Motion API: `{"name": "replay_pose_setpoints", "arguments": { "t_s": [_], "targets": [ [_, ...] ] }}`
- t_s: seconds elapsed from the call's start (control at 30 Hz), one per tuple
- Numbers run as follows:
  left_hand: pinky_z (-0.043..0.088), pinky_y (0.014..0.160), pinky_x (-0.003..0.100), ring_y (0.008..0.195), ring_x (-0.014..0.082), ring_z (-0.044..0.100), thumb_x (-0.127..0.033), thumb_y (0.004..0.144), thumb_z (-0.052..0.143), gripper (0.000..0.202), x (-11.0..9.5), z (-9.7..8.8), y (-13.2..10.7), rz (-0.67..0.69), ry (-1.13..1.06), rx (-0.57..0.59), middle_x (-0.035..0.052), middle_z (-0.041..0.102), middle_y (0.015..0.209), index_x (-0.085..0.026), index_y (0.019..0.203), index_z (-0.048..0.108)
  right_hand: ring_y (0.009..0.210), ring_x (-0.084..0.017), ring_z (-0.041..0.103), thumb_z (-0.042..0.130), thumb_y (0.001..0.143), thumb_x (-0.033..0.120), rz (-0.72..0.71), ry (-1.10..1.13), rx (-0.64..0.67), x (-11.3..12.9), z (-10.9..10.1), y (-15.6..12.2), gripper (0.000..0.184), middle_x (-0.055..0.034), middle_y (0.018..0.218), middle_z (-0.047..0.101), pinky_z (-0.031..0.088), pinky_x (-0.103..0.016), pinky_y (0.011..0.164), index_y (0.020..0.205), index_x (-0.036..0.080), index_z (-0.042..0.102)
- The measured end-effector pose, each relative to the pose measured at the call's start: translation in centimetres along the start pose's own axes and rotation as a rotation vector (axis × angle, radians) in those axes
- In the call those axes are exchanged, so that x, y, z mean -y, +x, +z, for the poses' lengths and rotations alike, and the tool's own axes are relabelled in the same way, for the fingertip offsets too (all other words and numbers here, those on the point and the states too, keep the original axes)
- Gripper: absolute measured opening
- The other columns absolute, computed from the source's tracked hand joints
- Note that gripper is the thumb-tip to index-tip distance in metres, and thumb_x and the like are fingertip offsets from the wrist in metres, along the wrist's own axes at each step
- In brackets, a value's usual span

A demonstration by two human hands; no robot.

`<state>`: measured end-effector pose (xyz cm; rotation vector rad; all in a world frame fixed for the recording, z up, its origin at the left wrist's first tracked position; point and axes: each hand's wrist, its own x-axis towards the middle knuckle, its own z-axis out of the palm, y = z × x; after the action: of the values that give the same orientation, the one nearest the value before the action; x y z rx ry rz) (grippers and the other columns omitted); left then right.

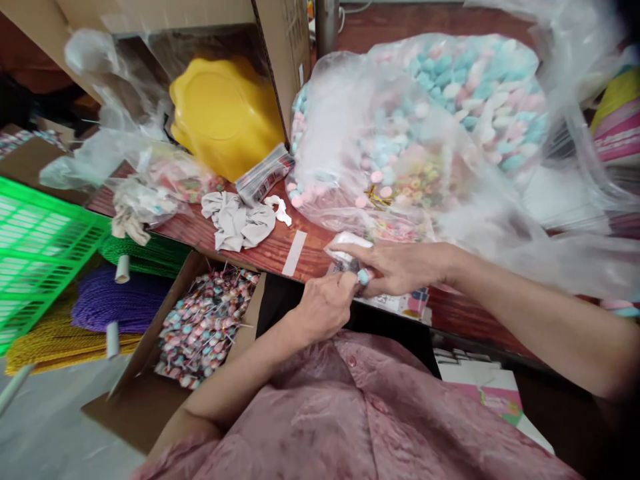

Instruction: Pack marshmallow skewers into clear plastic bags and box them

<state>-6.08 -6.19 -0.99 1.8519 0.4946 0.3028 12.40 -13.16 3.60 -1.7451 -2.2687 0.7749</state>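
I have a red-brown wooden table [316, 257] before me, with darker grain running through it. A big clear bag [335, 127] of pink, blue and white puffs [447, 80] fills much of its top. Left of that I see a bundle of printed cards [265, 175], then a crumpled grey cloth [240, 223] with a white scrap [281, 212] just beside it. Nearer me, a pale strip [294, 253] lies flat by the front edge. Crumpled clear plastic [150, 200] sits farther left.

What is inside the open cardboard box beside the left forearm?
The box holds many small pieces on thin sticks, in pink, blue and white. Only the upper layer shows; whatever lies beneath is covered.
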Motion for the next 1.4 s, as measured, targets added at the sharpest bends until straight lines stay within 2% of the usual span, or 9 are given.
{"name": "replay_pose_setpoints", "arguments": {
  "t_s": [0.13, 0.27, 0.33, 0.57, 0.73, 0.9, 1.17, 1.27, 1.4],
  "targets": [
    [0.029, 0.054, 0.023, 0.050, 0.0104, 0.034, -0.035, 0.086, 0.058, 0.019, -0.3, -0.7, 0.2, -0.178, -0.378, 0.037, -0.0041, 0.042, 0.057, -0.020, 0.076, 0.056, 0.106, -0.028, 0.056, 0.056, 0.084, 0.016, -0.030, -0.508, -0.343, 2.1, 0.4, -1.1, 0.056, -0.0109, 0.116, 0.063, 0.038, -0.044, 0.088, 0.139, 0.024, 0.044],
    [0.018, 0.042, 0.021, 0.040, 0.0078, 0.022, -0.044, 0.086, 0.052, 0.026, -0.9, -1.9, 0.4, -0.345, -0.658, 0.442, -0.0089, 0.030, 0.049, -0.021, 0.074, 0.046, 0.095, -0.021, 0.057, 0.042, 0.097, 0.016, -0.225, -0.603, -0.398, 2.4, 1.2, -2.3, 0.027, -0.0044, 0.099, 0.066, 0.033, -0.047, 0.094, 0.120, 0.022, 0.056],
    [0.020, 0.042, 0.022, 0.041, 0.0087, 0.026, -0.040, 0.088, 0.049, 0.027, -1.1, -2.2, 0.3, -0.298, -0.509, 0.508, -0.0073, 0.033, 0.050, -0.022, 0.069, 0.042, 0.076, -0.017, 0.055, 0.043, 0.097, 0.017, -0.208, -0.557, -0.306, 2.1, 1.6, -2.6, 0.022, -0.0016, 0.084, 0.064, 0.035, -0.042, 0.087, 0.113, 0.020, 0.059],
    [0.045, 0.073, 0.034, 0.078, 0.0243, 0.058, -0.008, 0.077, 0.049, 0.016, -1.1, -0.4, -0.2, 0.182, 0.545, 0.129, 0.0093, 0.061, 0.080, -0.020, 0.084, 0.057, 0.059, -0.016, 0.054, 0.050, 0.090, 0.028, 0.018, -0.395, -0.192, 1.8, 2.4, -2.1, 0.055, -0.0058, 0.079, 0.068, 0.030, -0.031, 0.060, 0.141, 0.011, 0.039],
    [0.048, 0.075, 0.041, 0.084, 0.0296, 0.060, -0.006, 0.079, 0.040, 0.025, -1.1, -0.5, -0.2, 0.209, 0.692, 0.124, 0.0169, 0.064, 0.089, -0.015, 0.091, 0.060, 0.064, -0.018, 0.056, 0.048, 0.088, 0.025, 0.091, -0.318, -0.217, 2.0, 2.1, -1.7, 0.062, -0.0062, 0.082, 0.069, 0.031, -0.031, 0.062, 0.147, 0.013, 0.034],
    [0.044, 0.072, 0.032, 0.075, 0.0197, 0.058, -0.014, 0.088, 0.042, 0.019, -0.8, -1.7, 0.3, 0.156, 0.292, 0.107, 0.0082, 0.063, 0.080, -0.017, 0.081, 0.059, 0.071, -0.017, 0.055, 0.047, 0.092, 0.021, 0.065, -0.330, -0.286, 2.5, 2.2, -2.1, 0.046, -0.0036, 0.083, 0.067, 0.033, -0.034, 0.072, 0.137, 0.021, 0.048],
    [0.014, 0.041, 0.022, 0.039, 0.0055, 0.017, -0.035, 0.083, 0.049, 0.018, -0.7, -2.5, 0.2, -0.407, -0.554, 0.436, -0.0086, 0.035, 0.051, -0.019, 0.075, 0.048, 0.111, -0.021, 0.054, 0.046, 0.096, 0.017, -0.172, -0.481, -0.649, 2.9, 3.7, -3.3, 0.032, -0.0022, 0.113, 0.069, 0.024, -0.046, 0.098, 0.124, 0.025, 0.058],
    [0.027, 0.046, 0.022, 0.045, 0.0079, 0.030, -0.028, 0.087, 0.042, 0.020, -0.9, -2.2, 0.0, -0.205, -0.230, 0.428, -0.0049, 0.039, 0.055, -0.017, 0.072, 0.048, 0.087, -0.016, 0.057, 0.045, 0.097, 0.019, -0.162, -0.434, -0.629, 2.3, 4.4, -3.3, 0.022, 0.0006, 0.092, 0.071, 0.027, -0.040, 0.090, 0.109, 0.022, 0.063],
    [0.045, 0.066, 0.033, 0.070, 0.0180, 0.053, -0.012, 0.088, 0.035, 0.023, -0.7, -1.2, -0.3, 0.216, 0.548, 0.222, 0.0075, 0.057, 0.076, -0.013, 0.081, 0.057, 0.069, -0.015, 0.050, 0.044, 0.095, 0.019, -0.037, -0.400, -0.571, 1.8, 4.6, -2.8, 0.020, -0.0006, 0.074, 0.066, 0.027, -0.037, 0.081, 0.092, 0.018, 0.064]
  ]
}}
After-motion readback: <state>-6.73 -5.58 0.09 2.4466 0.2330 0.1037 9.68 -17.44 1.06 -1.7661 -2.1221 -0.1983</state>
